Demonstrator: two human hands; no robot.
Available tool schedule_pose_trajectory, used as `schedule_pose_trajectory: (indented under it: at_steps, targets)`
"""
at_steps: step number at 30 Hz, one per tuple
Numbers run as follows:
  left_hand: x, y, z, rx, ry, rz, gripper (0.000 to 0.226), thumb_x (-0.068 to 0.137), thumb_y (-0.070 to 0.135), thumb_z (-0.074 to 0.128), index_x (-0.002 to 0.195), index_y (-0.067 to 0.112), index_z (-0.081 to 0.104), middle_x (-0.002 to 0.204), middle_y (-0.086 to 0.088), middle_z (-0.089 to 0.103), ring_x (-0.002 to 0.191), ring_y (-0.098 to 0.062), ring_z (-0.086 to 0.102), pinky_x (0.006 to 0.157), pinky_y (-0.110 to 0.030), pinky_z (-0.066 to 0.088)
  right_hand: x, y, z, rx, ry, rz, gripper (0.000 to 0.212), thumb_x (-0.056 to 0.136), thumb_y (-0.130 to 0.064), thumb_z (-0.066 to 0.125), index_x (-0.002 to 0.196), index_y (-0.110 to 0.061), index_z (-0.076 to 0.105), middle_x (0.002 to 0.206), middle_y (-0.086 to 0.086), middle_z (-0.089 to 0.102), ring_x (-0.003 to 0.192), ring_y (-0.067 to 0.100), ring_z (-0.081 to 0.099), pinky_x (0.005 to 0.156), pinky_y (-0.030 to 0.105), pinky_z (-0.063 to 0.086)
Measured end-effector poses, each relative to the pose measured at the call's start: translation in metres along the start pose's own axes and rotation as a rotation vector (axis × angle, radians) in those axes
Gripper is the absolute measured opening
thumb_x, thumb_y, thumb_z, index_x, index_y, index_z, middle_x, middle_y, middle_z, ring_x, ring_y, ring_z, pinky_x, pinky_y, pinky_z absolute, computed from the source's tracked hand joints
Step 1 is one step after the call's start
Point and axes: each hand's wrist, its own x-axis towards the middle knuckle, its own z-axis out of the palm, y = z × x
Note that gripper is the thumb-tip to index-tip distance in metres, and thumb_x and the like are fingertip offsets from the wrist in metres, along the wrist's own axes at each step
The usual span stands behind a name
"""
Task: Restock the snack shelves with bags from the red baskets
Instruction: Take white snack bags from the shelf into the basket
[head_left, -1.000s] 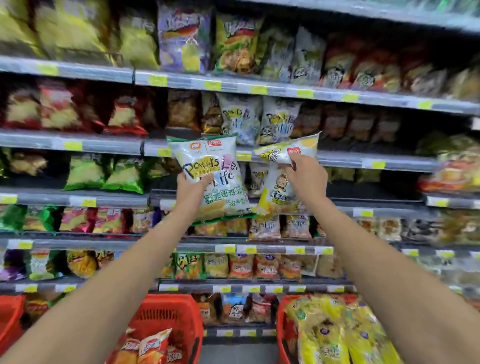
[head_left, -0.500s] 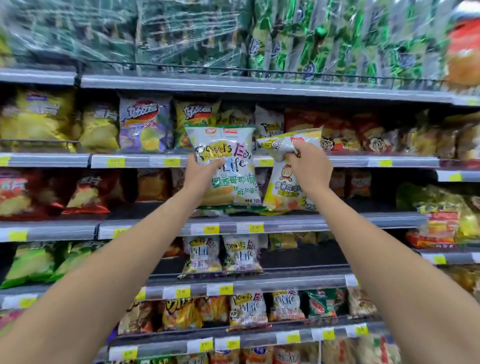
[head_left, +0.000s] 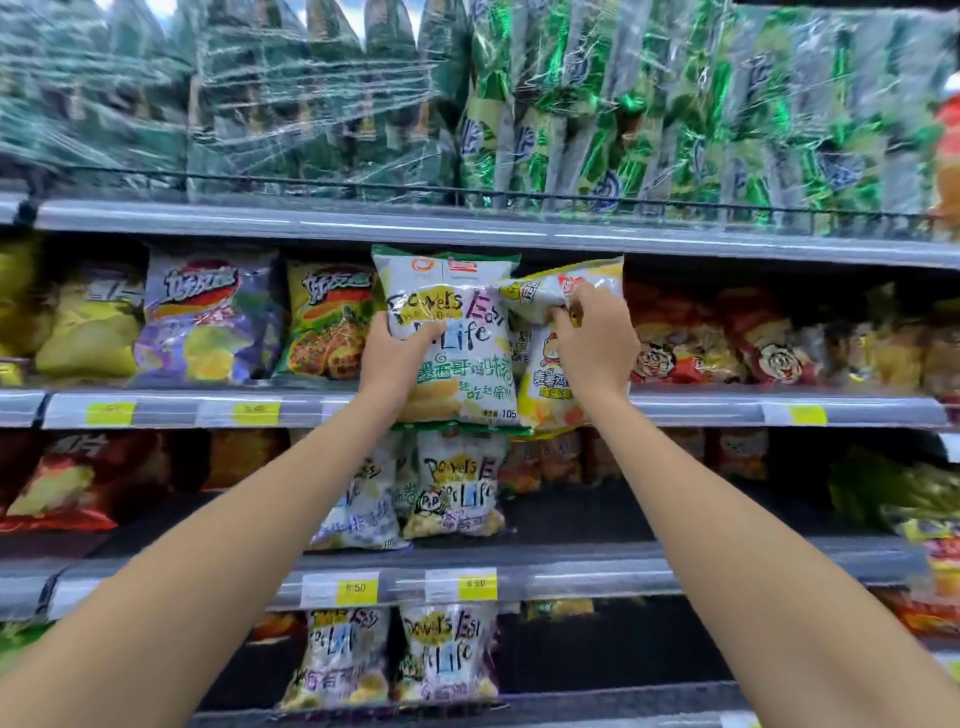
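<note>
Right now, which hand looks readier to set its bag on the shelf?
Probably the left hand: its white bag hangs upright, facing front. The right hand pinches its yellow bag by a folded-over top.

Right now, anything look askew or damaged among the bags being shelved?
One thing: the yellow-and-white bag in the right grip has its top bent over sideways and creased where it is pinched. The white bag in the left grip is upright and smooth. No spill shows.
</note>
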Motion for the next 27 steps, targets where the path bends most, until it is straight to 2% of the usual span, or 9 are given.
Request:
schedule_pose_trajectory:
  at_steps: [2, 6, 11, 16, 18, 19, 20, 23, 27]
  targets:
    - [0.015, -0.006, 0.007, 0.008, 0.007, 0.005, 0.079, 0.086, 0.045, 0.064, 0.147, 0.011, 0.027, 0.148, -0.005, 0.036, 0.135, -0.027, 0.035, 0.099, -0.034, 0.033, 0.006, 0.001, 0.017, 0.070, 0.070, 0.004, 0.017, 0.086, -0.018, 0.066, 0.077, -0.009, 0.055, 0.073, 0.003, 0.052, 0.077, 0.027, 0.052, 0.058, 0.033, 0.042]
    - [0.030, -0.017, 0.016, 0.051, 0.037, 0.001, 0.079, 0.089, 0.045, 0.061, 0.148, 0.009, 0.024, 0.151, -0.006, 0.033, 0.136, -0.024, 0.033, 0.099, -0.032, 0.032, 0.012, -0.001, 0.043, 0.090, 0.142, -0.018, 0.017, 0.082, -0.019, 0.071, 0.078, -0.007, 0.060, 0.073, 0.007, 0.058, 0.075, 0.028, 0.052, 0.064, 0.028, 0.030]
    - [0.039, -0.031, 0.019, 0.029, 0.071, -0.021, 0.084, 0.088, 0.052, 0.058, 0.150, 0.009, 0.019, 0.155, -0.005, 0.026, 0.140, -0.024, 0.029, 0.106, -0.037, 0.030, 0.014, 0.003, 0.060, 0.126, 0.126, -0.007, 0.028, 0.088, -0.032, 0.064, 0.085, -0.006, 0.054, 0.075, -0.002, 0.042, 0.071, 0.016, 0.040, 0.057, 0.026, 0.026]
    - [0.041, -0.043, 0.020, -0.046, 0.075, -0.059, 0.089, 0.089, 0.057, 0.054, 0.153, 0.013, 0.011, 0.159, -0.002, 0.017, 0.145, -0.023, 0.020, 0.113, -0.040, 0.023, -0.001, 0.015, 0.063, 0.209, 0.030, -0.062, 0.009, 0.086, -0.010, 0.054, 0.082, -0.007, 0.046, 0.078, 0.003, 0.041, 0.073, 0.019, 0.039, 0.061, 0.027, 0.028]
    - [0.040, -0.043, 0.021, -0.043, 0.083, -0.060, 0.088, 0.089, 0.057, 0.052, 0.153, 0.013, 0.011, 0.158, -0.003, 0.019, 0.143, -0.024, 0.023, 0.111, -0.039, 0.026, -0.004, 0.019, 0.064, 0.181, -0.008, -0.091, 0.007, 0.085, -0.011, 0.051, 0.084, -0.004, 0.051, 0.080, 0.005, 0.049, 0.077, 0.023, 0.045, 0.078, 0.037, 0.043]
    - [0.040, -0.042, 0.021, -0.031, 0.084, -0.062, 0.087, 0.090, 0.057, 0.051, 0.153, 0.013, 0.010, 0.158, -0.003, 0.020, 0.142, -0.024, 0.025, 0.109, -0.039, 0.027, -0.004, 0.020, 0.065, 0.117, -0.032, -0.100, 0.012, 0.085, -0.014, 0.049, 0.088, -0.004, 0.055, 0.087, 0.007, 0.055, 0.085, 0.026, 0.051, 0.097, 0.049, 0.041]
    - [0.040, -0.041, 0.022, -0.015, 0.080, -0.068, 0.085, 0.091, 0.056, 0.050, 0.152, 0.013, 0.010, 0.157, -0.003, 0.022, 0.141, -0.025, 0.027, 0.107, -0.038, 0.029, -0.006, 0.023, 0.066, 0.026, -0.054, -0.100, 0.020, 0.086, -0.019, 0.048, 0.095, -0.006, 0.060, 0.101, 0.010, 0.060, 0.100, 0.029, 0.055, 0.108, 0.060, 0.027]
    - [0.042, -0.038, 0.022, 0.036, 0.062, -0.080, 0.085, 0.092, 0.057, 0.048, 0.152, 0.012, 0.009, 0.155, -0.005, 0.026, 0.138, -0.027, 0.033, 0.104, -0.040, 0.033, -0.010, 0.025, 0.060, -0.139, -0.181, -0.009, 0.037, 0.094, -0.041, 0.047, 0.122, -0.022, 0.060, 0.149, 0.012, 0.035, 0.142, 0.037, 0.021, 0.109, 0.067, 0.003]
    - [0.043, -0.038, 0.023, 0.060, 0.056, -0.084, 0.084, 0.092, 0.057, 0.047, 0.152, 0.012, 0.008, 0.155, -0.006, 0.027, 0.137, -0.028, 0.034, 0.104, -0.041, 0.034, -0.003, 0.028, 0.047, -0.280, -0.476, 0.052, 0.068, 0.086, -0.074, 0.035, 0.147, -0.045, 0.024, 0.161, 0.006, -0.005, 0.145, 0.040, -0.007, 0.108, 0.069, 0.002]
